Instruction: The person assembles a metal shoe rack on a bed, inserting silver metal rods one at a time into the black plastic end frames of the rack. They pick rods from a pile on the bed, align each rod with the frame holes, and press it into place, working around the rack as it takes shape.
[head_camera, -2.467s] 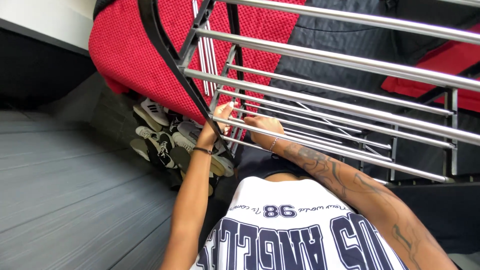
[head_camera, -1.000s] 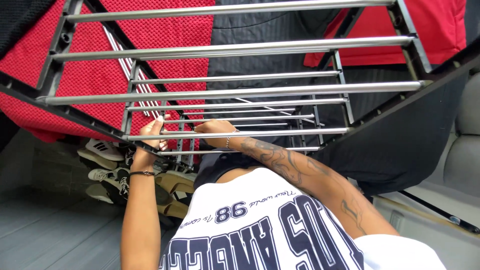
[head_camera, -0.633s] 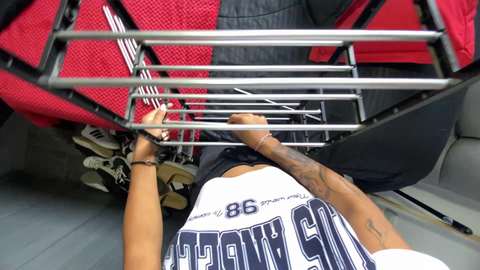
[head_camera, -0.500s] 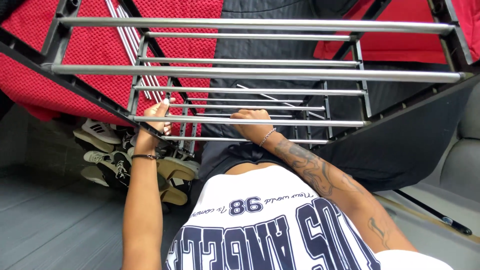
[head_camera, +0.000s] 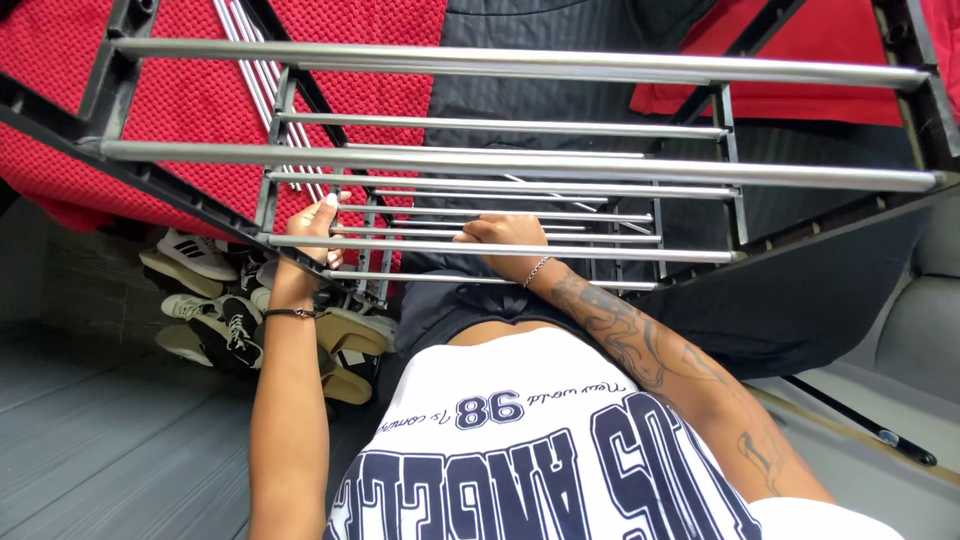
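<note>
A metal rack (head_camera: 520, 170) of parallel silver bars set in a dark frame fills the upper part of the head view, held up in front of the person and seen from close above. Its tiers stack behind one another, the nearest bars thick and bright, the farther ones thinner.

The left hand (head_camera: 312, 232) is curled around the near-left corner of the rack, where a silver bar meets the dark slanted side rail, fingers wrapped over the bar and pale nails showing. A thin dark band (head_camera: 290, 313) circles that wrist. The right hand (head_camera: 508, 240) is closed over a low bar near the middle, knuckles up, fingers hooked around it. A fine chain bracelet (head_camera: 537, 271) sits at the right wrist, and the forearm behind it bears dark tattoos.

Behind the rack lies red textured fabric (head_camera: 180, 100) on the left and upper right, with black cloth (head_camera: 560, 105) between. Below the left hand a heap of shoes (head_camera: 230, 310), white, black and tan, rests on the grey plank floor (head_camera: 100, 440). The person's white shirt (head_camera: 530, 450) with dark lettering fills the bottom of the view. At the right edge stands a grey cushioned seat (head_camera: 925, 320).
</note>
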